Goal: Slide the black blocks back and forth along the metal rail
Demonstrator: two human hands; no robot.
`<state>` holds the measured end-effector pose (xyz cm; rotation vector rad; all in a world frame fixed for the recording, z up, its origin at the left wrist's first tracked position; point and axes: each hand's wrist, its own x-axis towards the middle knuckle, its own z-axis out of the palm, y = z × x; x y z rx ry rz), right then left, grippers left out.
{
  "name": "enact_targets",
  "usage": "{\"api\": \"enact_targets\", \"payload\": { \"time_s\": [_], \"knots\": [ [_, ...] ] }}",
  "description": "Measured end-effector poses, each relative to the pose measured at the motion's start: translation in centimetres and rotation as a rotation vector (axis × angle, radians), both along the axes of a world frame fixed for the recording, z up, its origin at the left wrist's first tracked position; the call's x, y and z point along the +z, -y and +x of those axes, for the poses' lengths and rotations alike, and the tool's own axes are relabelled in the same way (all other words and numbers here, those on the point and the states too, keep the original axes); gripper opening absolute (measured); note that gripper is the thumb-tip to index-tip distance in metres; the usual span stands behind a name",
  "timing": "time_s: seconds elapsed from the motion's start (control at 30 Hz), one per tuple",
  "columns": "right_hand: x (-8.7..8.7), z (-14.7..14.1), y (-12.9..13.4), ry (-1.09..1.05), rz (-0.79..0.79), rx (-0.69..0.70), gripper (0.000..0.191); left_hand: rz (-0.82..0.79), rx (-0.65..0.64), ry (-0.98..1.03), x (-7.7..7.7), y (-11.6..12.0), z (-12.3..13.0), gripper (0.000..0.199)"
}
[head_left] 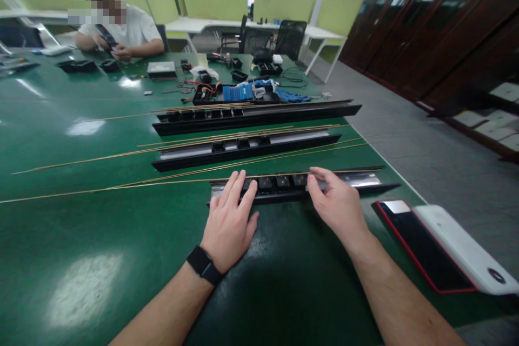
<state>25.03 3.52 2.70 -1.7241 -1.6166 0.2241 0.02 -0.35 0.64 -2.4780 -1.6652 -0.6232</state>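
A long black channel (365, 188) with a shiny inner face lies nearest to me, holding several black blocks (283, 181) in a row. My left hand (230, 216) rests on its left part with the fingers stretched out. Bent fingers of my right hand (334, 197) touch the thin golden rod (178, 181) and the channel's upper edge near the rightmost block; thumb and forefinger are close together, and what lies between them is too small to make out. A black band (205, 265) is round my left wrist.
Behind lie two more black channels (247, 152) (259, 117) with rods along them. Farther back are a tray (211, 98) of blue items and blue gloves (292, 96). Right: a red-edged phone-like device (425, 246) and a white object (466, 248). A person (133, 32) sits across the green table (121, 238).
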Motion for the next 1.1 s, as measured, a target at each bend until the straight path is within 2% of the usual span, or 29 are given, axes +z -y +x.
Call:
{"api": "enact_targets", "payload": {
  "time_s": [0.43,0.87,1.1],
  "knots": [
    [0.35,0.11,0.03,0.009,-0.018,-0.07,0.041,-0.012,-0.003,0.012,0.03,0.01,-0.01,0.063],
    [-0.16,-0.05,0.07,-0.018,-0.005,0.016,0.043,-0.02,0.003,0.003,0.13,0.02,0.04,0.063],
    [0.15,-0.23,0.06,0.005,-0.027,-0.015,0.041,-0.027,0.002,0.007,0.13,0.06,0.04,0.063]
  ]
}}
